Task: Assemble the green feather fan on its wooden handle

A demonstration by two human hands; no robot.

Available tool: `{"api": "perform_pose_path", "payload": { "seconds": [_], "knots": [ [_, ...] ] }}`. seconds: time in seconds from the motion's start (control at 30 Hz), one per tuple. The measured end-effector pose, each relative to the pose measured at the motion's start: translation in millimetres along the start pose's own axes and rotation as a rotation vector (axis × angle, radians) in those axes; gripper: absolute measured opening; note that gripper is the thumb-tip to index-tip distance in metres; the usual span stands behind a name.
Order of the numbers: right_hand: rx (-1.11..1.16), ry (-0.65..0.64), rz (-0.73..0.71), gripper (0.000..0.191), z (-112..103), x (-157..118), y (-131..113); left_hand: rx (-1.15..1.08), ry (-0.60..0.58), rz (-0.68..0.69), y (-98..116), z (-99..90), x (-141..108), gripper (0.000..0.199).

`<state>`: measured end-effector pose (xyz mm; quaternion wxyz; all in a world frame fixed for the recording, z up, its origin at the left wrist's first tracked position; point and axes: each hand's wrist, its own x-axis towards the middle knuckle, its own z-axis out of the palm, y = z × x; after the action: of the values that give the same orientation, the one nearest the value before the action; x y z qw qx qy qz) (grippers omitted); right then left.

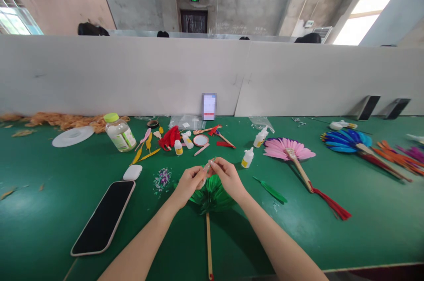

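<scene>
Green feather fan in the middle of the near part of a green table, feathers spread toward 12 o'clock, wooden handle pointing to 6 o'clock. Over its top edge, the left hand, at 11 o'clock, and the right hand, at 1 o'clock, have bent fingers with their tips close together; whether they are grasping anything is too small to tell.

Around the fan, a loose green feather lies at 3 o'clock. At 2 o'clock is a pink feather fan with a red tassel, and farther out, a blue feather fan. Two white bottles stand at 1 o'clock. Well away at 12 o'clock, a small phone stands upright before a white partition. At 11 o'clock, a red bundle sits beside two smaller bottles. Toward 10 o'clock are a heap of purple and white bits and, farther off, a green-lidded jar. At 9 o'clock, a large phone lies flat
</scene>
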<state>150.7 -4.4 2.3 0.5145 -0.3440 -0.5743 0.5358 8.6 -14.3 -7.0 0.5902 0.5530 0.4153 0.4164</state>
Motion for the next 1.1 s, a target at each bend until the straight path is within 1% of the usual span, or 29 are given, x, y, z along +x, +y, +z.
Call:
{"api": "perform_pose_path", "payload": {
  "seconds": [0.13, 0.27, 0.37, 0.47, 0.6, 0.77, 1.1],
  "knots": [
    [0.043, 0.025, 0.02, 0.033, -1.0, 0.8, -1.2, -0.04, -0.004, -0.022, 3.2, 2.7, -1.2, 0.043],
    [0.03, 0.021, -0.004, 0.028, -2.0, 0.4, -1.7, -0.08, -0.007, -0.035, 3.8, 3.2, -1.4, 0.043],
    [0.034, 0.037, -0.028, 0.023, -2.4, 0.0, -2.6, -0.079, -0.012, -0.039, 3.3, 2.6, -0.8, 0.043],
    [0.042, 0.06, -0.032, 0.021, -3.6, 0.2, -3.2, -0.052, 0.003, -0.021, 2.9, 1.7, -0.5, 0.043],
    [-0.003, 0.06, -0.04, 0.019, -6.6, 1.2, -2.1, 0.001, 0.03, 0.011, 2.4, 0.5, -0.6, 0.042],
    [-0.04, 0.059, -0.048, 0.019, -8.7, 1.4, -0.8, 0.032, 0.038, 0.014, 2.8, 0.4, -0.7, 0.042],
    [-0.132, 0.075, -0.084, 0.022, -6.9, -0.5, -5.2, 0.046, 0.031, 0.033, 0.5, 0.0, -0.1, 0.04]
  ]
}}
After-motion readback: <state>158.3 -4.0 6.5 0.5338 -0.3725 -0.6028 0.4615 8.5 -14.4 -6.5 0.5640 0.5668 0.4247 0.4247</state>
